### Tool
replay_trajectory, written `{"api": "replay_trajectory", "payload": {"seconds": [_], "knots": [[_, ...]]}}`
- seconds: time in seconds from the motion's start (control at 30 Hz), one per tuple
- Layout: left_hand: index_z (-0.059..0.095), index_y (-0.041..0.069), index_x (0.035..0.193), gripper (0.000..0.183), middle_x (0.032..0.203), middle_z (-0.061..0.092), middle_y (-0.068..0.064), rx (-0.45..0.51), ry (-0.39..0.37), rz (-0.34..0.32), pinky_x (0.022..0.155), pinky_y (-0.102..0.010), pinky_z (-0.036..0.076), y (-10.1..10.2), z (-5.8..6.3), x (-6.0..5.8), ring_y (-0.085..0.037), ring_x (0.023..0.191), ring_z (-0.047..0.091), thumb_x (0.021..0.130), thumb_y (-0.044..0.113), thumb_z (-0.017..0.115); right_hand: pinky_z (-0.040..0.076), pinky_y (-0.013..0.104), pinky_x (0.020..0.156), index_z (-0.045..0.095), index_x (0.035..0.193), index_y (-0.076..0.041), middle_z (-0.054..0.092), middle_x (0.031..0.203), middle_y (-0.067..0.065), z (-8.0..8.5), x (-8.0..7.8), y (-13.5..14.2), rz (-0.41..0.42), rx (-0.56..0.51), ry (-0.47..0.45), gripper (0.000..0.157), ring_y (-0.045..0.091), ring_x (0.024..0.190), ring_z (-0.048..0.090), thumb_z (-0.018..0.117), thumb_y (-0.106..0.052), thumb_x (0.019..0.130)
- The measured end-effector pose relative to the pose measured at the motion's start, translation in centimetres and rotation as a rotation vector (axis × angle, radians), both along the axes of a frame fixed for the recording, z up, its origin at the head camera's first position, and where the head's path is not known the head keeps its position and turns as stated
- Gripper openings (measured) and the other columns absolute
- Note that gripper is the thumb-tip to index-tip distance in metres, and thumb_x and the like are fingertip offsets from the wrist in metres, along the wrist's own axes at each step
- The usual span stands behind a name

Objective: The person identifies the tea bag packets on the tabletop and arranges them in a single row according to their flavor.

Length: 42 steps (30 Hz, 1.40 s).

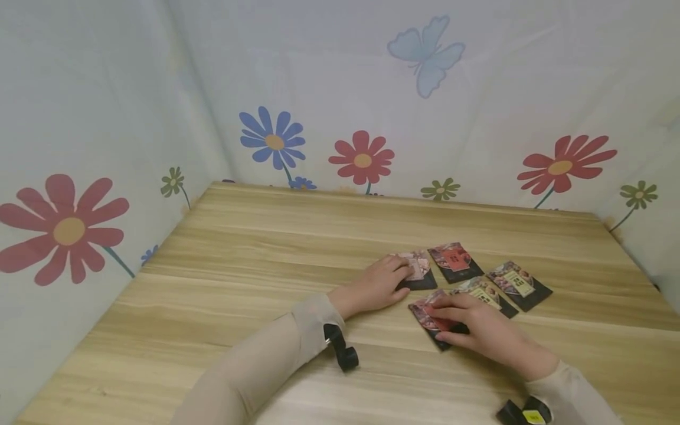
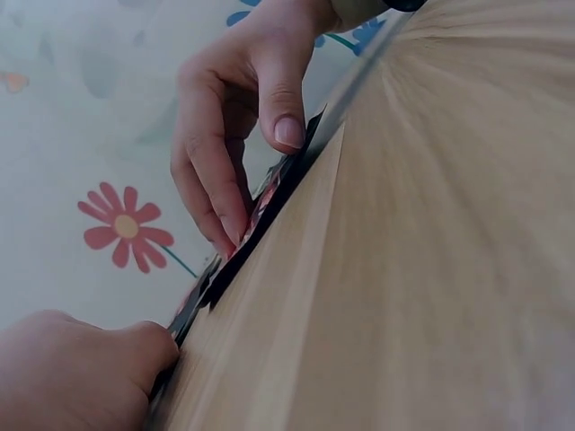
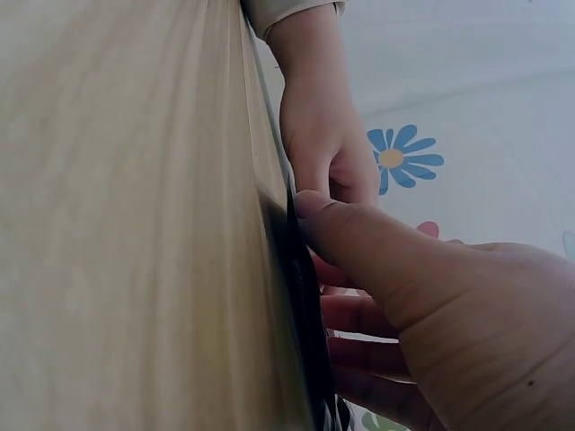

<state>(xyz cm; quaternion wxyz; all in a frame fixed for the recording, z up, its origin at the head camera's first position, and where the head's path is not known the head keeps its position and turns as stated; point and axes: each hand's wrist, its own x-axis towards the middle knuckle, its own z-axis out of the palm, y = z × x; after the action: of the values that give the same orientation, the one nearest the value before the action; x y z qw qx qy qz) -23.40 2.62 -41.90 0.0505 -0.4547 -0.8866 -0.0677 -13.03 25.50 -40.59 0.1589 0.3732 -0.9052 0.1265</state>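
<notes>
Several flat, dark packets with food pictures and coloured labels lie in a group on the table. My left hand (image 1: 378,284) rests on the left packet, which has a pale pink label (image 1: 419,267); its fingers cover part of the print. Nearer to me, my right hand (image 1: 480,327) touches a red-labelled packet (image 1: 425,307), fingertips on its face and thumb by its near edge. In the left wrist view, the right hand's fingertips (image 2: 235,229) bear on that packet. From the right wrist, the thumb (image 3: 346,229) shows at the dark packet's edge (image 3: 305,305).
Behind the hands lies another red-labelled packet (image 1: 455,262). Two yellow-labelled packets, one partly behind the right hand (image 1: 478,290) and one farther right (image 1: 519,286), lie beside it. Floral cloth walls (image 1: 319,65) border the wooden table (image 1: 255,236) at the back and sides.
</notes>
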Motion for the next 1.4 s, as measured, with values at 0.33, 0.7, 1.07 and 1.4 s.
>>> {"api": "replay_trajectory", "payload": {"seconds": [0.33,0.7,1.07,1.4], "knots": [[0.053,0.012,0.135,0.044,0.141,0.050,-0.007,-0.007,-0.007,-0.038,0.121,-0.033,0.026,-1.7,-0.1,0.0,-0.022,0.135,0.043,0.098,0.035,0.051,0.056,0.045,0.086,0.072,0.112,-0.019,0.067,0.116,0.002,0.2,0.2,-0.2,-0.028,0.009,-0.032,0.035,0.026,0.107,0.064,0.077,-0.031,0.079],[0.056,0.009,0.131,0.042,0.137,0.053,-0.010,0.042,0.005,-0.091,0.117,-0.035,0.033,-3.3,0.0,0.3,-0.025,0.130,0.047,0.095,0.031,0.055,0.055,0.042,0.087,0.073,0.111,-0.020,0.066,0.115,0.000,0.0,0.1,0.0,-0.067,0.033,-0.055,0.036,0.022,0.108,0.063,0.077,-0.033,0.078],[0.056,0.009,0.131,0.042,0.138,0.052,-0.010,0.035,0.009,-0.091,0.118,-0.035,0.031,-4.7,-0.3,0.7,-0.024,0.131,0.047,0.097,0.033,0.054,0.056,0.040,0.085,0.072,0.111,-0.019,0.067,0.115,0.000,0.0,0.1,-0.1,-0.047,0.027,-0.039,0.035,0.020,0.105,0.063,0.076,-0.034,0.079],[0.057,0.009,0.130,0.042,0.136,0.053,-0.009,0.033,0.019,-0.092,0.117,-0.034,0.034,-5.7,0.3,1.4,-0.023,0.129,0.048,0.097,0.035,0.055,0.056,0.040,0.086,0.072,0.111,-0.019,0.066,0.114,-0.001,0.0,0.1,-0.1,-0.056,0.030,-0.047,0.035,0.020,0.105,0.063,0.076,-0.034,0.080]]}}
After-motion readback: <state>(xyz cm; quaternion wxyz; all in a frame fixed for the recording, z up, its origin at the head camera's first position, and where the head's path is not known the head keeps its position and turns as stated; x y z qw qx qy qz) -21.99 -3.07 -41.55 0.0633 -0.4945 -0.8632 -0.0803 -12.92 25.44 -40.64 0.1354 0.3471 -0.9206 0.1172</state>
